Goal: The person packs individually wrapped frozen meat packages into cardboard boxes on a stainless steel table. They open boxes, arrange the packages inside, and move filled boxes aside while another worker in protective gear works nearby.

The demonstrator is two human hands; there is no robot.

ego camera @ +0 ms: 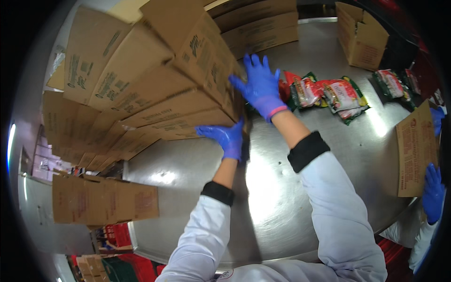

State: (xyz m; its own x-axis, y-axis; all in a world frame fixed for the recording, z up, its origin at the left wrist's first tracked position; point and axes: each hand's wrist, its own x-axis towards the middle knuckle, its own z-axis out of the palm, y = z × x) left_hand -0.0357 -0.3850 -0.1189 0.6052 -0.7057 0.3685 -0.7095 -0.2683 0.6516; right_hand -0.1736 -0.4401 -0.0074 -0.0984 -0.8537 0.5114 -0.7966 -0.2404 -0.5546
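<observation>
Both my hands wear blue gloves and reach to the right end of a row of brown cardboard boxes (148,95) on the steel table (190,176). At the lower edge of the nearest box (215,70), my left hand (225,139) rests with thumb and fingers spread. Above it, my right hand (259,83) is spread beside that box's right face; whether its palm touches cannot be told. Just right of this hand lie plastic food packets (340,93) in red, green and white, some overlapping. Part of the packet pile is hidden behind my right hand.
An open cardboard box (363,38) stands at the far right. Below it lie more packets (391,83). At the right edge, another person's blue-gloved hands (433,192) are at a carton (415,151). Another carton (105,201) juts over the table's left edge. Red and green crates (123,268) sit lower left.
</observation>
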